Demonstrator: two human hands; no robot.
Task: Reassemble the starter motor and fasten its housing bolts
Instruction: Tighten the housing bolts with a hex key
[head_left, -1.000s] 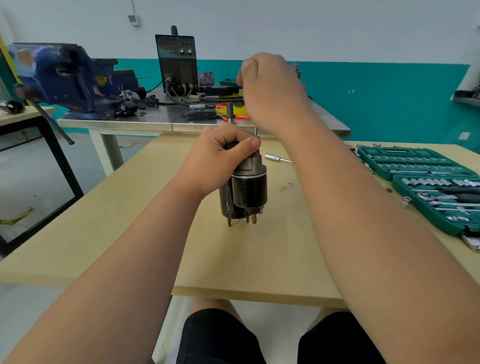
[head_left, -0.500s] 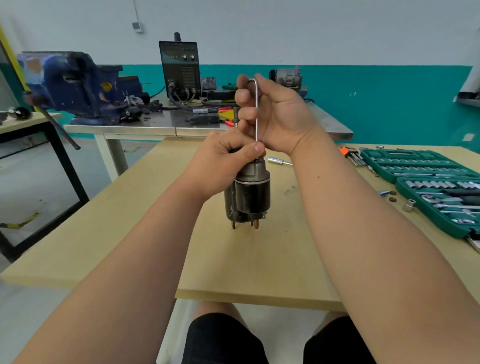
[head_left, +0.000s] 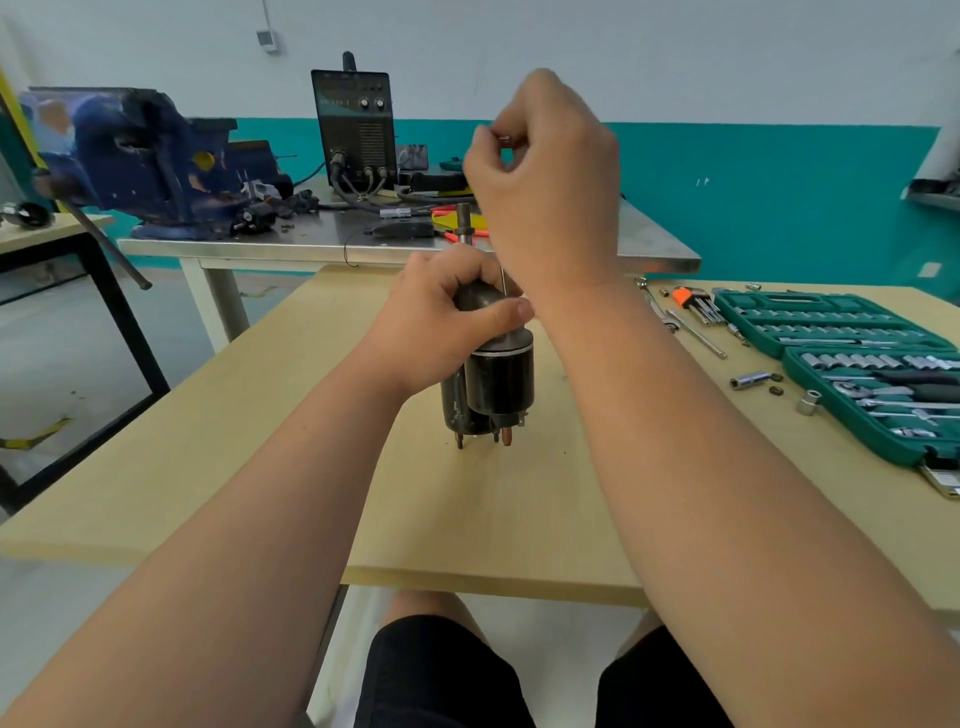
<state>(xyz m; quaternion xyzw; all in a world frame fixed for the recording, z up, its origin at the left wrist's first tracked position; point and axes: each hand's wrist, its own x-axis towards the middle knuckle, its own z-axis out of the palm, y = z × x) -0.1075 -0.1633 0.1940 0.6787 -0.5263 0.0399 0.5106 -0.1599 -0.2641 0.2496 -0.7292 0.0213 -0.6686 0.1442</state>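
The black starter motor (head_left: 496, 387) stands upright on the wooden table (head_left: 467, 509), studs down, its shaft (head_left: 463, 221) pointing up. My left hand (head_left: 441, 317) grips its upper housing, thumb across the front. My right hand (head_left: 545, 176) is closed above it on a thin L-shaped hex key (head_left: 503, 280), whose long shank runs straight down into the top of the motor beside my left thumb. The key's bend is mostly hidden inside my fist.
Two open green socket sets (head_left: 852, 358) lie at the right, with loose sockets (head_left: 750, 381), an extension bar (head_left: 696, 332) and an orange hex key holder (head_left: 688, 299) beside them. A steel bench behind carries a blue vise (head_left: 150, 161) and a black welder (head_left: 356, 130).
My right hand has turned the hex key round: its palm faced me half a second ago, now the back of the fist does. The left hand and the motor have stayed put.
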